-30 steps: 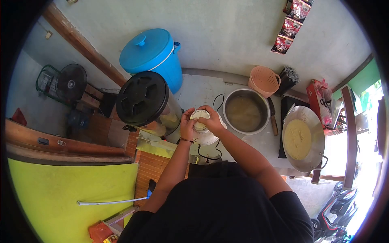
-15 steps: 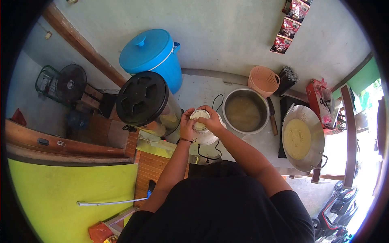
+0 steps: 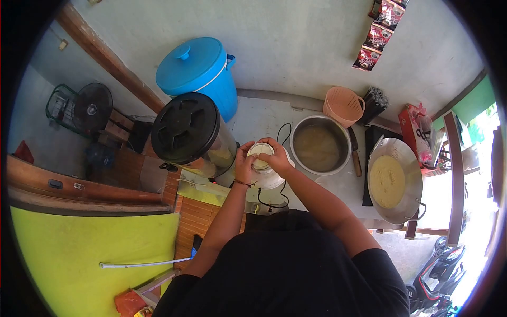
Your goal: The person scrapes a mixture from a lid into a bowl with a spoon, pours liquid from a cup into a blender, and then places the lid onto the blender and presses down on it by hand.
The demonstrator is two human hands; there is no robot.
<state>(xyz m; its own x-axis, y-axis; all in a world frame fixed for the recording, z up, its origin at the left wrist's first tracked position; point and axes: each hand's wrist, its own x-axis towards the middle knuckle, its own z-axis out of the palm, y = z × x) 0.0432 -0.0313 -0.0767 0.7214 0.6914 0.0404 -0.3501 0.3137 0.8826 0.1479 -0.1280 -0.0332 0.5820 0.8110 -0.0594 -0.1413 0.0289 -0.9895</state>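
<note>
In the head view, a blender jar [image 3: 261,149] with a round pale top stands over a white base [image 3: 273,182]. My left hand [image 3: 244,162] curls round its left side. From the right, my right hand [image 3: 278,158] wraps the other side, and the thumbs of both hands press in on the pale top. A black cord [image 3: 262,202] with a plug lies by the base. Just right of my right hand is a metal pot [image 3: 347,153] of cloudy liquid.
A knife [image 3: 356,158] lies beyond the pot, near a peach basket [image 3: 340,108]. A large wok [image 3: 412,185] holds pale yellow batter. On the left stand a black-lidded clear container [image 3: 186,129] and a blue lidded bucket [image 3: 193,68].
</note>
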